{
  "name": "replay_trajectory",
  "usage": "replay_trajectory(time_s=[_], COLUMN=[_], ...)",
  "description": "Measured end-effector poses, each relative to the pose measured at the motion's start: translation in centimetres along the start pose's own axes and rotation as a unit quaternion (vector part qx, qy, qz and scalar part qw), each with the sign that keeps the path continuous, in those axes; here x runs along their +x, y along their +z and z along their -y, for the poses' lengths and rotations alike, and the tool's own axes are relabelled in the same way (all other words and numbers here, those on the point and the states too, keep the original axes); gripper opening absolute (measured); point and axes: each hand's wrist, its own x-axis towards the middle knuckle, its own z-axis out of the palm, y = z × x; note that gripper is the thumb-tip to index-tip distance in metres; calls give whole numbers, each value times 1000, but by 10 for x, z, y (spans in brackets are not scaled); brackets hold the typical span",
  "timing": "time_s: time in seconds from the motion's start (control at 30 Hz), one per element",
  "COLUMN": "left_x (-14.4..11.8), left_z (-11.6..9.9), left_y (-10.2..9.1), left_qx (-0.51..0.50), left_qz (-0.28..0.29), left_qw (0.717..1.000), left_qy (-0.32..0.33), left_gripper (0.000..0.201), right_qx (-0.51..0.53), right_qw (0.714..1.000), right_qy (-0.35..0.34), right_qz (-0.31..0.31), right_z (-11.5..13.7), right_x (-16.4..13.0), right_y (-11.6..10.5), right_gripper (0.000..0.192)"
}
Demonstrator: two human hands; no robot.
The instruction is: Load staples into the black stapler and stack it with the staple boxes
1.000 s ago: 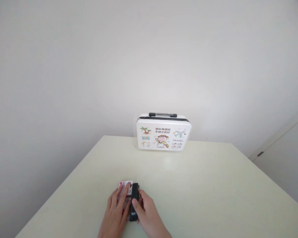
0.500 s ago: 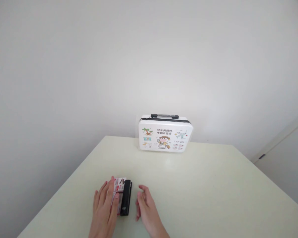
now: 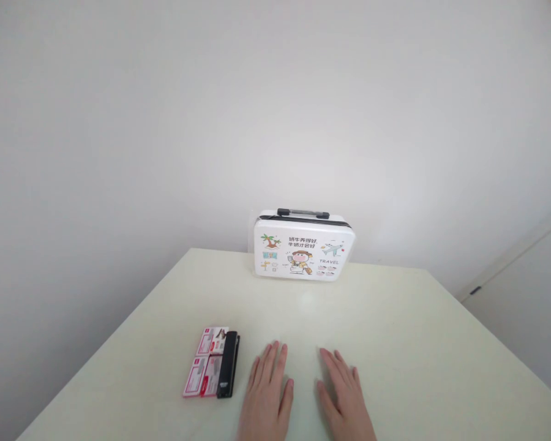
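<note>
Both hands, left (image 3: pixel 267 392) and right (image 3: pixel 344 395), lie flat and empty on the table (image 3: pixel 395 343). Just left, the black stapler (image 3: pixel 228 364) beside pink staple boxes (image 3: pixel 206 362) looks rigid, light, best gripped along its sides.

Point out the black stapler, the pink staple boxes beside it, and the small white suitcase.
black stapler (image 3: pixel 228 365), head view, middle of its top arm.
pink staple boxes (image 3: pixel 205 369), head view, printed top face.
small white suitcase (image 3: pixel 302 254), head view, printed front panel.

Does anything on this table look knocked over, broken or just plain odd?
Nothing stands out. The black stapler lies flat beside the pink staple boxes, the small printed suitcase stands upright against the wall, and both hands rest flat, empty.
</note>
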Motion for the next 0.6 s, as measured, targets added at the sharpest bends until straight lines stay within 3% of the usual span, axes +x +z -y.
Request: replay_trajectory(time_s=[0.1,0.2,0.33,0.6], left_x=[-2,-4,-4,-4], left_z=[0,0,0,0], left_y=[7,10,9,6], left_qx=[35,50,57,55], left_qz=[-3,-5,1,5], left_qw=[999,999,998,998], left_qy=[7,6,5,7], left_gripper=[70,69,67,67], right_qx=[-88,-133,-154,-157], right_qw=[994,990,987,987], right_qy=[-42,-47,-37,-42], right_qz=[42,27,-3,-1], right_z=[6,16,21,20], right_x=[-2,-4,-3,-4], right_y=[1,8,14,14], right_gripper=[57,59,60,62])
